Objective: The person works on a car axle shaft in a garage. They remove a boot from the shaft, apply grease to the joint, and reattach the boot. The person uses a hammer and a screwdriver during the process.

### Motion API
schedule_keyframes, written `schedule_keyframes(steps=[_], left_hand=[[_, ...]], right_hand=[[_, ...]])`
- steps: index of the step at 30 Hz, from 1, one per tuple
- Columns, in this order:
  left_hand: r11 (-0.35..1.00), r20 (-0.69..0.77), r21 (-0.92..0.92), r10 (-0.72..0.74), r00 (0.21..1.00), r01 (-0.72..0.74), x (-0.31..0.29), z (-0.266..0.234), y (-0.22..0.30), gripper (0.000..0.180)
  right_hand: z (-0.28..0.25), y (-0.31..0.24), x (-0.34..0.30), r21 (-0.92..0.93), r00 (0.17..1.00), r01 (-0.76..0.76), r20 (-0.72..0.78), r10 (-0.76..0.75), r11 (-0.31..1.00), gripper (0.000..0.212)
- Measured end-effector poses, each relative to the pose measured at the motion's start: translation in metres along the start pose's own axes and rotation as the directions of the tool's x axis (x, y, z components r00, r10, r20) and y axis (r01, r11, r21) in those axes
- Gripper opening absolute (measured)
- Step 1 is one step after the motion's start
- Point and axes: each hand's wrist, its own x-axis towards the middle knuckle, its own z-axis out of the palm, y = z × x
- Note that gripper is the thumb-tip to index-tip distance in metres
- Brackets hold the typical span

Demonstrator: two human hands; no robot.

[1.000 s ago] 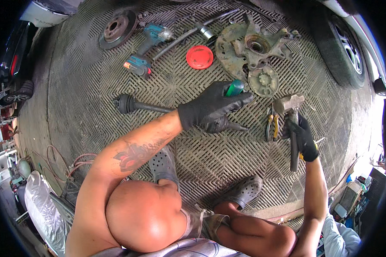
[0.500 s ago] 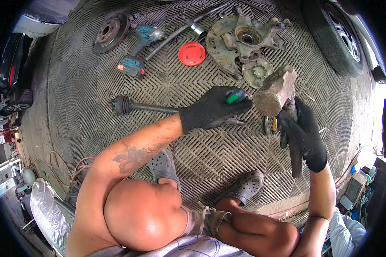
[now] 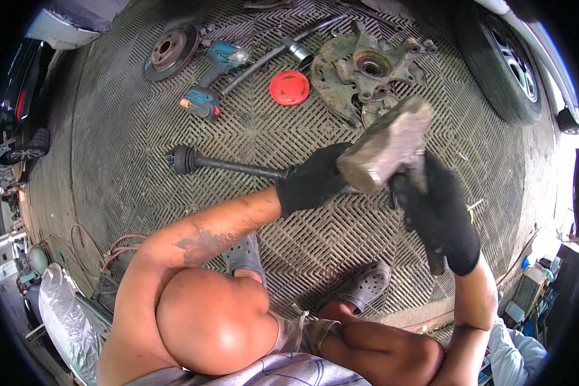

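My right hand [image 3: 436, 212], in a black glove, is closed round the handle of a sledgehammer. The worn, blocky hammer head [image 3: 385, 145] is raised in front of my left hand [image 3: 315, 180], also gloved in black. That left hand is closed; the hammer head covers its fingertips and the green-and-dark handled tool seen in it a moment earlier. Below and beside it an axle shaft [image 3: 241, 168] lies on the floor, its ribbed boot at the left; the shaft's right part is hidden behind my hands.
A cordless impact wrench [image 3: 215, 74], a brake disc [image 3: 172, 51], a long bar with a socket [image 3: 296, 48] and a red round lid [image 3: 289, 88] lie farther off. A rusty steering knuckle [image 3: 373, 64] sits beyond the hammer. At the far right stands a wheel [image 3: 503, 71].
The hammer has swung leftward and now overlaps my left hand, its head slightly blurred. My right hand has moved a little left and nearer. The green-handled tool has gone out of sight behind the hammer.
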Motion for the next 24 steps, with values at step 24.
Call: schedule_keyframes(steps=[24], left_hand=[[0.84,-0.182,-0.323,-0.507,0.842,0.436,0.012,-0.037,0.051,0.028]], right_hand=[[-0.013,0.024,-0.001,0.142,0.993,-0.088,-0.067,0.098,0.986,0.038]])
